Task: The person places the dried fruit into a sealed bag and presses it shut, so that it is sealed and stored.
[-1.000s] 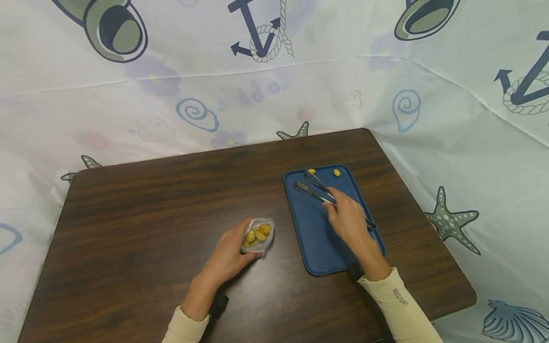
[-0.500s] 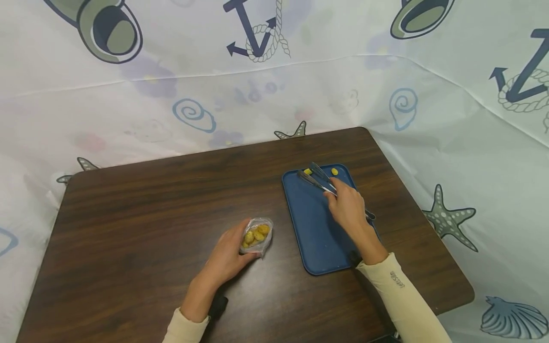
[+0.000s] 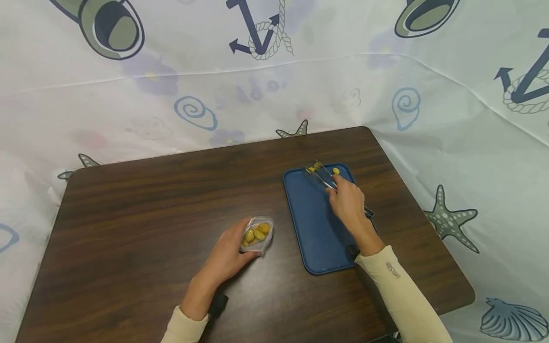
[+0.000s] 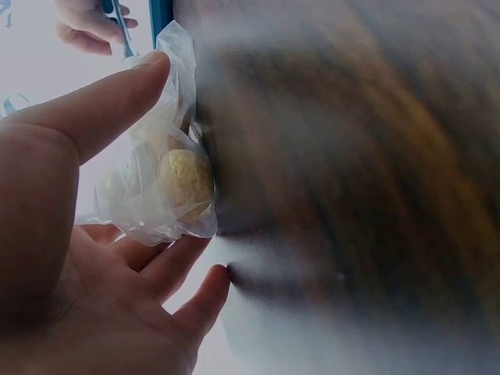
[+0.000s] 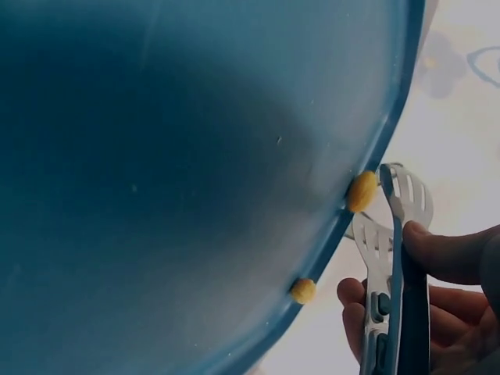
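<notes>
Both forearms slant inward. Left hand curves, thumb and fingers parted in grip, palm facing right. Right hand sits farther forward, back upward, gripping, thumb opposite curled fingers. Wrists well apart.

Grip holds tongs; yellow pieces along tray rim.

Spread slotted tongs beside yellow piece

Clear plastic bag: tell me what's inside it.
Several yellow, rounded pieces show through the open mouth of the clear plastic bag. Those deeper down are mostly covered, so the full count cannot be told.
</notes>
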A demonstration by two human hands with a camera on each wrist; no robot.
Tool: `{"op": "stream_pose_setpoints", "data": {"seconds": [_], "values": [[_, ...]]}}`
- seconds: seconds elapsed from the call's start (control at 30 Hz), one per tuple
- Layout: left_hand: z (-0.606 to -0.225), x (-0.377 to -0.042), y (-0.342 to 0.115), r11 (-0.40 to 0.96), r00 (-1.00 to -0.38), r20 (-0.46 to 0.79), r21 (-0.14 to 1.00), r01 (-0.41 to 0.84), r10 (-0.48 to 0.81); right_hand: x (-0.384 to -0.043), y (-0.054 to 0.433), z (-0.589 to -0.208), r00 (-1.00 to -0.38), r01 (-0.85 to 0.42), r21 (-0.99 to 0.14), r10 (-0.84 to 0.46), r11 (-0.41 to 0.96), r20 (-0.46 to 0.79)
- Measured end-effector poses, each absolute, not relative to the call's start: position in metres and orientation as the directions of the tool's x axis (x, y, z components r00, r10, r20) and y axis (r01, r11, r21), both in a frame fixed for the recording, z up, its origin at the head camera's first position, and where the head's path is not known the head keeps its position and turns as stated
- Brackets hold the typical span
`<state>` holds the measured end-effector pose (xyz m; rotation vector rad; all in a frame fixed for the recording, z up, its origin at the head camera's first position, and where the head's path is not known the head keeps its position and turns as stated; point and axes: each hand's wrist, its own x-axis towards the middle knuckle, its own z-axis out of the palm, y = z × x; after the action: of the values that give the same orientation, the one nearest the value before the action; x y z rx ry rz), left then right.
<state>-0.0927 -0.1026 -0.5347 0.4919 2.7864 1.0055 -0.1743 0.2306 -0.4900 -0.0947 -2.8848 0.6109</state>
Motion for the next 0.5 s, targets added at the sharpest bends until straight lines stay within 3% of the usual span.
{"op": "stream_pose_setpoints", "data": {"seconds": [0.5], "values": [[-0.5339,-0.0939,-0.1033,0.727,-0.935,-0.056,0.645,0.233,0.350,-0.1782,0.2308,-0.4928,-0.976,-0.009,-0.390,0.078,0.921,0.206]]}}
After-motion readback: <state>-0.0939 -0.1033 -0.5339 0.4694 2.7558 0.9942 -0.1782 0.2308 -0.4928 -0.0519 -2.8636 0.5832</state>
